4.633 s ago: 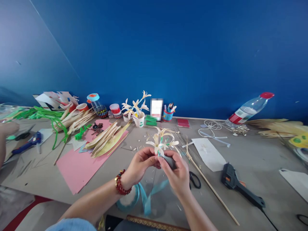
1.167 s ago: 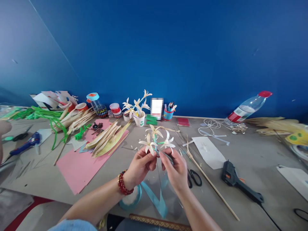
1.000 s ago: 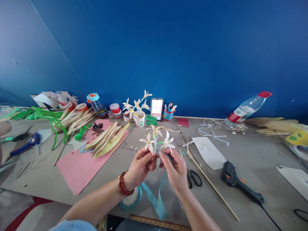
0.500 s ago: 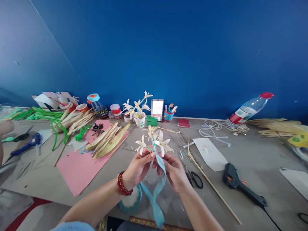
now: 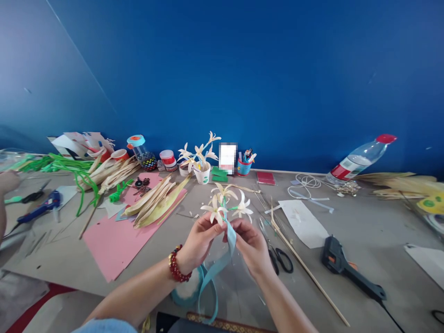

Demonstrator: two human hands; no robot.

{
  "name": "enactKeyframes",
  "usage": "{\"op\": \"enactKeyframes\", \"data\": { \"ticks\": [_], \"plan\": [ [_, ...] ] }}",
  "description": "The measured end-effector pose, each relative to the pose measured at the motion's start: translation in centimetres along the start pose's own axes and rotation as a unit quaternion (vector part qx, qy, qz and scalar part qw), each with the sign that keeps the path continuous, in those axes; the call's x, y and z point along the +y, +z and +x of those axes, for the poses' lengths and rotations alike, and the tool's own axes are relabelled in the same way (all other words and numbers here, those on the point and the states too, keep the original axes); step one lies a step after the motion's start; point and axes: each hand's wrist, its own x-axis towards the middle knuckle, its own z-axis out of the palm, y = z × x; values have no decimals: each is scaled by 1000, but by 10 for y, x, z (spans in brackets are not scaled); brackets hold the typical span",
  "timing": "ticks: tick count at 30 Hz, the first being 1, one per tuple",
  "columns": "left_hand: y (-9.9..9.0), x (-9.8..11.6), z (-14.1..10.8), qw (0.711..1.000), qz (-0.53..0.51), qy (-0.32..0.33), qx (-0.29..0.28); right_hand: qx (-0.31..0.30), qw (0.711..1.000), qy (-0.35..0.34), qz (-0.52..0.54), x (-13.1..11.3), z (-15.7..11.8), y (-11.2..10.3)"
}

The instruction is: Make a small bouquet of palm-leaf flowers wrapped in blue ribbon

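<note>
My left hand (image 5: 204,237), a red bead bracelet (image 5: 177,263) at its wrist, is closed on the stem of a small bunch of cream-coloured handmade flowers (image 5: 227,203). Close beside it, my right hand (image 5: 249,241) is closed too, its fingers pinching a light blue ribbon (image 5: 231,238) against the stem below the blooms. From there the ribbon hangs down in a loop to the left, towards a ribbon spool (image 5: 185,293) lying under my left forearm. The fingertips partly hide the stem.
Black scissors (image 5: 283,260), a long thin stick (image 5: 312,277) and a black glue gun (image 5: 350,268) lie on the right. Pink paper (image 5: 111,245) and dried husks (image 5: 152,203) are on the left. A white cup (image 5: 202,175) holds more flowers. Another person's hand (image 5: 9,181) shows at the left edge.
The flower bunch has turned between my fingers, so the blooms face differently. The hanging ribbon has swung left and hangs less far down. My hands stay in nearly the same place.
</note>
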Motion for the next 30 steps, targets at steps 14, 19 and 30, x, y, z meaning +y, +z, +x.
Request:
{"op": "enactKeyframes", "data": {
  "ticks": [14, 19, 30],
  "plan": [
    [-5, -2, -1, 998, 11, 14, 53, 0, 992, -57, -113, 9, -5, -5],
    [-14, -7, -1, 995, 37, 44, 80, 27, 984, -96, -144, 6, -10, -6],
    [-12, -6, -1, 998, 21, 20, 60, 44, 947, -205, -243, 10, -12, -2]
  ]
}}
